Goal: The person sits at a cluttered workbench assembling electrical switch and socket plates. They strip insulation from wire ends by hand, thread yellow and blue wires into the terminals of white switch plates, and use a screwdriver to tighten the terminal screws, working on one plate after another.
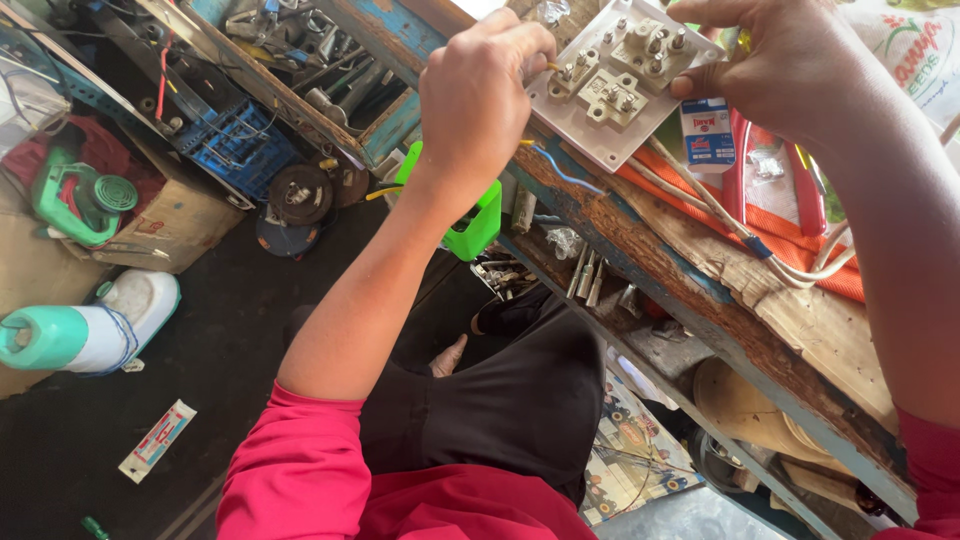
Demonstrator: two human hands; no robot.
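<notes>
Both hands are up on the switch plate (620, 85), a white square turned back side up so the screw terminals show. It sits tilted at the edge of the worn wooden counter (800, 330). The left hand (480, 95) is fisted tight, pinching something thin at the plate's left edge; I can't make out the tool, only a bit of yellow poking out by the fingers. The right hand (780, 60) is clamped on the plate's right side, thumb on the back and fingers curled over the top edge.

A blue wire (560, 168) runs out from under the plate, and a bundle of white cables (740, 230) trails off to the right across an orange cloth (800, 250). A small white and blue box (708, 135) lies just beside the plate, next to red-handled pliers (738, 165).

On to containers. The wooden tray (390, 130) up top is crammed with metal tools and bits, too jumbled to sort out. Beside it on the left sits a blue plastic crate (240, 150), its contents not clear. A bright green bin (475, 225) hangs under the left wrist, and I can't see what's inside. The shelf (650, 340) under the counter holds metal bits and small clear bags.

On the floor there's a green power tool (75, 195) and a white and teal jug (90, 330).
</notes>
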